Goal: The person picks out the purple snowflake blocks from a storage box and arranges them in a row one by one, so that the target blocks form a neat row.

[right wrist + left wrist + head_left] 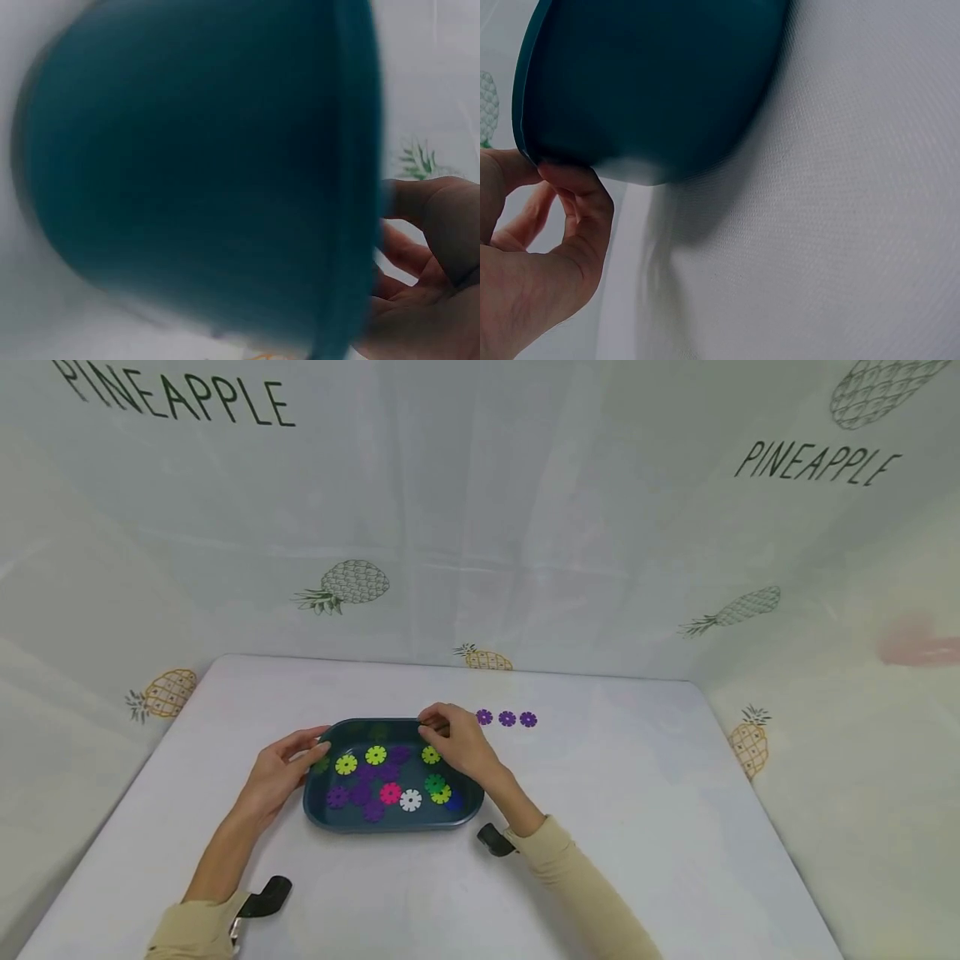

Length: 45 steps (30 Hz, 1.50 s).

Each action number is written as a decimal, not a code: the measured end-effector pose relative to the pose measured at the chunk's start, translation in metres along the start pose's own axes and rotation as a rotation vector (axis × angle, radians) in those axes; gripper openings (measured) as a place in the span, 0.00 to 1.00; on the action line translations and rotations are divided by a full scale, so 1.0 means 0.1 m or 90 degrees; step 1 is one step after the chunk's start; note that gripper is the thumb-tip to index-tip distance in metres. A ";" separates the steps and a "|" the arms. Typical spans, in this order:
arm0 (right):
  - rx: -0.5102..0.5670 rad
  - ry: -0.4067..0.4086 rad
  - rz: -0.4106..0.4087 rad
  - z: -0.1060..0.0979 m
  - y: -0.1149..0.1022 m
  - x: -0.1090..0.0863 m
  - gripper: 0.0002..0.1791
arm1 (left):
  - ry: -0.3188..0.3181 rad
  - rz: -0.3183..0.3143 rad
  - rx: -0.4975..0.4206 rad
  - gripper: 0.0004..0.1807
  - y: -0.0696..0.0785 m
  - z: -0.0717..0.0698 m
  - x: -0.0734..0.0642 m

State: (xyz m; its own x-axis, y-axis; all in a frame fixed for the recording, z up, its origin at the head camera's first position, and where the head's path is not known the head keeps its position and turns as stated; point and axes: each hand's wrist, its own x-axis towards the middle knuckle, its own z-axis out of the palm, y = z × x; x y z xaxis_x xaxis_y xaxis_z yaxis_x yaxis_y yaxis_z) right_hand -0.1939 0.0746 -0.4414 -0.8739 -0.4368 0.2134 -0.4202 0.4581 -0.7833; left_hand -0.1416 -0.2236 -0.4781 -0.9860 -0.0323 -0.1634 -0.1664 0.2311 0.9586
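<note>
A dark teal tray (442, 817) with rounded corners lies in front of me in the head view. My left hand (273, 774) pinches its rim at the left end, thumb on the inner side. At the far rim, right of the middle, my right hand (463, 745) grips the edge. Inside are notched plastic discs: several purple ones (362, 792), several yellow ones (376, 755), a pink disc (390, 793), a white disc (410, 800), a green disc (435, 783) and a blue one. The left wrist view shows the tray's outer wall (652, 82) with its shadow beneath.
Three purple discs (507, 718) lie in a row on the white table (637, 827), just beyond the right hand. A pale curtain (525, 527) with pineapple prints hangs behind the table's far edge. Black wrist cameras (267, 897) stick out from both sleeves.
</note>
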 end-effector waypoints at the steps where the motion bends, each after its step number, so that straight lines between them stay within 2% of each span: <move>1: -0.003 -0.001 -0.005 0.02 0.00 0.00 0.10 | -0.001 0.000 0.000 0.34 0.00 0.00 0.00; 18: -0.040 -0.052 -0.023 0.37 0.00 -0.03 0.09 | 0.002 -0.001 -0.001 0.34 0.00 -0.01 0.00; 34: -0.062 -0.078 -0.027 0.49 0.08 -0.03 0.12 | 0.003 -0.005 0.000 0.34 -0.02 0.01 0.00; 45: -0.181 -0.134 -0.016 0.54 0.11 -0.03 0.16 | -0.003 0.006 -0.003 0.34 -0.03 0.01 -0.01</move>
State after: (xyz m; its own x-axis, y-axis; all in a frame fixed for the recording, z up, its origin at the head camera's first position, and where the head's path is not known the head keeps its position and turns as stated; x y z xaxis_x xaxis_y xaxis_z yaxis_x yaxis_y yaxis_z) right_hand -0.1827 0.0392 -0.4823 -0.8052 -0.5872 0.0822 -0.5180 0.6292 -0.5795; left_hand -0.1398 -0.2235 -0.4806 -0.9876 -0.0250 -0.1548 -0.1564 0.2261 0.9615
